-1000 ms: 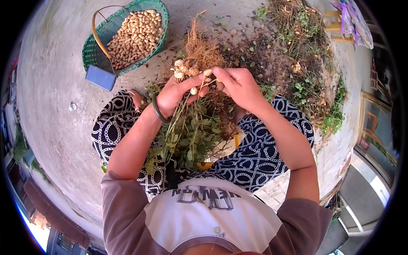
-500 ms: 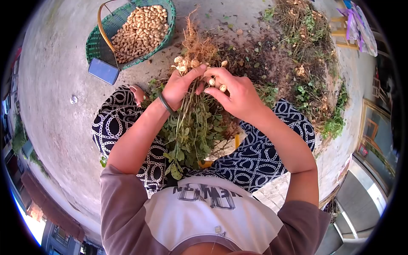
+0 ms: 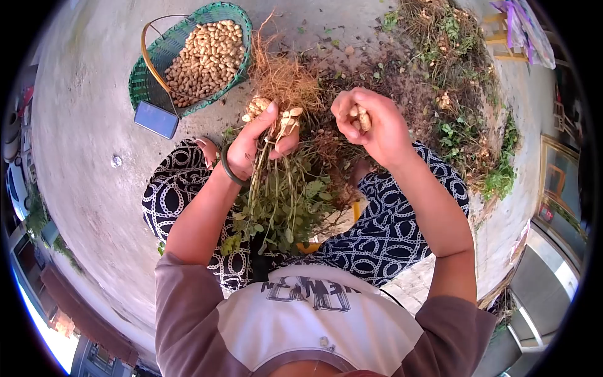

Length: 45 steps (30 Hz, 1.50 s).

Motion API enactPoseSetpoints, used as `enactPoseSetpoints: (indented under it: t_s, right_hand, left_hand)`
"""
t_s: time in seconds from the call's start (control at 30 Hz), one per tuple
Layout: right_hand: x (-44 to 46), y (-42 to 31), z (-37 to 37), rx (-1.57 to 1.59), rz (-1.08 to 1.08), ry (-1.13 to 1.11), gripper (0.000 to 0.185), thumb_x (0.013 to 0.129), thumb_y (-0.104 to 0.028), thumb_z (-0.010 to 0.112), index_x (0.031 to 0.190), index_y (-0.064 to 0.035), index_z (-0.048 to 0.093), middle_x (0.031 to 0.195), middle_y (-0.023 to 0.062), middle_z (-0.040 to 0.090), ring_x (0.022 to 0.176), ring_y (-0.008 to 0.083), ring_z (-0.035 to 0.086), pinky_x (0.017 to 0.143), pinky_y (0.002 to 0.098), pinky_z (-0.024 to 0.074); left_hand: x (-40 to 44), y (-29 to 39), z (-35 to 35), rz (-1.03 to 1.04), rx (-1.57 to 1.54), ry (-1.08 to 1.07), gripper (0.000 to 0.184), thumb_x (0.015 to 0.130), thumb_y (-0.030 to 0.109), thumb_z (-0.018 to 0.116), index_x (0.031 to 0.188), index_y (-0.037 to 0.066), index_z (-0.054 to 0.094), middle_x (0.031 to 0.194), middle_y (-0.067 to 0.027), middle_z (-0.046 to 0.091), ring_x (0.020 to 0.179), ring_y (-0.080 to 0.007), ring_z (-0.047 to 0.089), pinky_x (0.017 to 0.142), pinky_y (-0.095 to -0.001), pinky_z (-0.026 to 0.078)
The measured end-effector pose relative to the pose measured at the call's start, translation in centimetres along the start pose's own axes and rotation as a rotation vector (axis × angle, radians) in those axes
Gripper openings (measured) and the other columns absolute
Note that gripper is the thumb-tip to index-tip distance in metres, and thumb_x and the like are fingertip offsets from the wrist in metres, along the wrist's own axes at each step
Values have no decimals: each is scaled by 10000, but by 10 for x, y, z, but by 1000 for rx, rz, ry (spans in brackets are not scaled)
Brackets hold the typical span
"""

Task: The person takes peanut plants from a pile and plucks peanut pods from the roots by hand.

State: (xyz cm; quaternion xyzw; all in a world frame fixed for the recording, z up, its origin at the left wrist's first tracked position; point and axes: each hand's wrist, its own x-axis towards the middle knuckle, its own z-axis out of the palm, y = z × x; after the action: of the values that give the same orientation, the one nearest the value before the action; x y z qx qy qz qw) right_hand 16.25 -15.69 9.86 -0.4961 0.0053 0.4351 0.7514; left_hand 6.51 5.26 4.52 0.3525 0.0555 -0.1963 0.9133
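My left hand point(image 3: 251, 141) grips a bunch of peanut plants point(image 3: 276, 195) by the stems, just below the roots. Brown, thready roots point(image 3: 289, 81) stick up past the fingers, and the leafy ends hang down between my knees. Pale peanut pods point(image 3: 290, 118) cling to the stems at the thumb and fingers. To the right, apart from the bunch, my right hand point(image 3: 377, 122) is curled round several loose peanuts point(image 3: 360, 118), which show in the palm.
A green woven basket point(image 3: 139, 88) with an arched handle holds many picked peanuts at the upper left. A phone point(image 3: 156, 119) rests at its near rim. Peanut plants point(image 3: 465, 125) lie heaped on the right, with soil and leaf litter around. A yellow stool point(image 3: 502, 39) stands at the upper right.
My right hand has moved right, away from the plants, with loose peanuts in its curled fingers. My left hand has shifted slightly left and down, and the bunch has turned, showing more pods.
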Motion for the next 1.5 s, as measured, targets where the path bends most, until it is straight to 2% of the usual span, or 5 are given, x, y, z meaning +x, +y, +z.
enactPoseSetpoints:
  t_s: [0.47,0.8,0.93,1.1,1.5]
  right_hand:
    - [3,34,24,-775,-539,51,258,881,-209,693,1012,-1,616,687,83,634,569,130,555,537,301,430]
    - [0,10,8,169,119,-315,225,971,-220,555,1020,-5,593,747,42,583,548,49,438,454,201,297]
    - [6,13,10,-186,-48,105,170,953,-146,577,1048,-7,602,710,40,585,567,70,479,482,226,347]
    - [5,32,21,-519,-353,-88,342,897,-143,681,1191,-4,577,899,62,693,710,74,566,579,258,454]
    - [5,-5,-12,-551,335,-475,135,955,-122,554,941,4,599,618,-16,471,517,61,376,450,249,295]
  left_hand:
    - [-2,-12,2,-168,-19,-30,714,947,696,193,913,97,580,481,44,412,421,-77,320,477,-235,260]
    - [-11,-2,0,-127,-270,-327,643,937,700,266,725,129,470,489,45,423,385,-55,301,467,-223,251]
    - [-8,-5,2,-136,-328,-393,666,909,737,287,698,133,472,489,44,428,391,-51,295,473,-216,236]
    - [-10,-5,3,-167,-350,-362,675,916,730,251,678,140,478,494,37,429,393,-63,281,475,-225,237]
    - [-15,-4,21,-194,108,-154,534,972,534,465,954,17,597,553,-11,493,423,-73,394,408,-236,288]
